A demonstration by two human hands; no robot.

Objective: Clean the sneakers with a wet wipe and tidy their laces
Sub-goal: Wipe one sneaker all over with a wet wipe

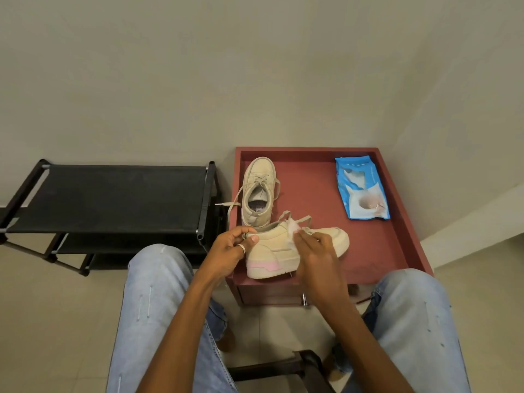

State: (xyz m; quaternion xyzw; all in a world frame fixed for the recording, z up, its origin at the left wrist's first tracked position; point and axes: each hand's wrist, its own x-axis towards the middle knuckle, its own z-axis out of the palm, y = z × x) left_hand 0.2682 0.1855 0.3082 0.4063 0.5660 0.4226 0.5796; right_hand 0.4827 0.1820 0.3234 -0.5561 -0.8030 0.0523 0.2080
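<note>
Jeans frame left fingers pinching sneaker heel, right fingers holding wipe.

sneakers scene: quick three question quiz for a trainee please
1. Which hand holds the wet wipe against the near sneaker?
2. True or false: the far sneaker stands on the floor.
3. The wipes pack lies: A) left of the sneakers, B) right of them, C) between them.
Key: 1. the right hand; 2. false, on the red table; 3. B.
</note>
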